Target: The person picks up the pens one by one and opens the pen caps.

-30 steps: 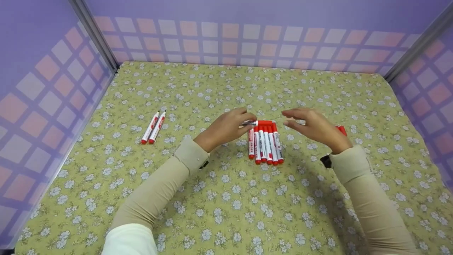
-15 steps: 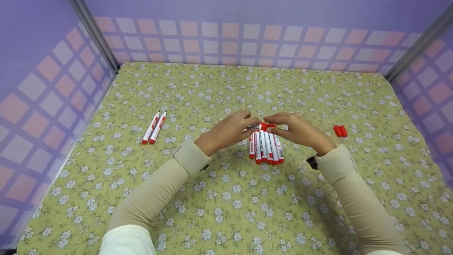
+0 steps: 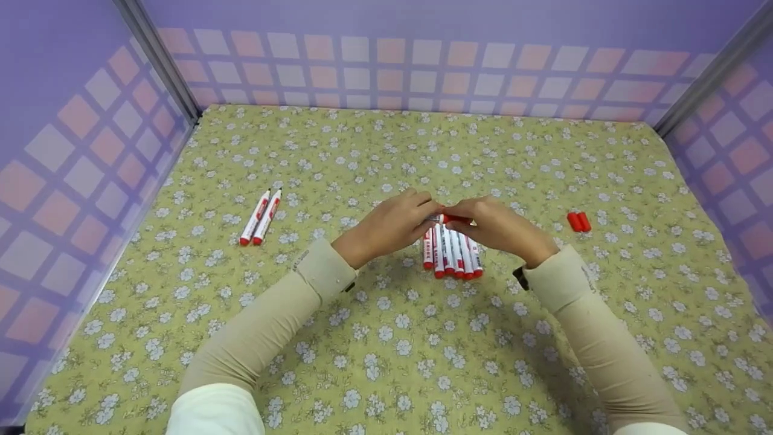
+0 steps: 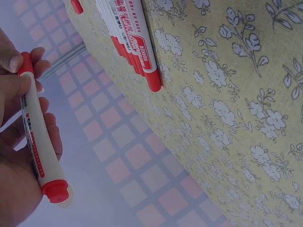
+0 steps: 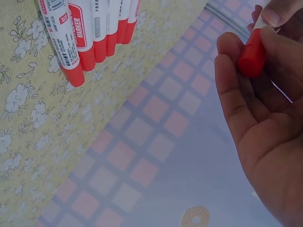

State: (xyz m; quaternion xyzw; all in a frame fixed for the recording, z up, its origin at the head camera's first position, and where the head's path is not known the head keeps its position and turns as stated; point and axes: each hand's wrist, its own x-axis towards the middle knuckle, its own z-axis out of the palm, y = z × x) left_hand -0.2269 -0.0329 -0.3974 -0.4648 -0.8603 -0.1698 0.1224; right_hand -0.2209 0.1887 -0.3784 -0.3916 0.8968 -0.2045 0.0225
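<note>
My left hand (image 3: 391, 225) grips the white barrel of a marker (image 4: 41, 137) with a red end plug, above the table. Thumb and fingers of my right hand (image 3: 500, 227) pinch that marker's red cap (image 5: 252, 56), which sits at the end of the barrel. Both hands meet fingertip to fingertip in the head view. Just below them, several capped red-and-white markers (image 3: 450, 257) lie side by side in a row, their cap ends partly hidden by the hands.
Two uncapped markers (image 3: 261, 219) with dark tips lie together on the left of the floral tablecloth (image 3: 374, 338). A pair of loose red caps (image 3: 578, 222) lies on the right. Purple checked panels (image 3: 386, 66) enclose the back and sides.
My right hand has moved left from beside the row to the marker in my left hand and now pinches its red cap. The left hand stays nearly in place, still gripping the marker.
</note>
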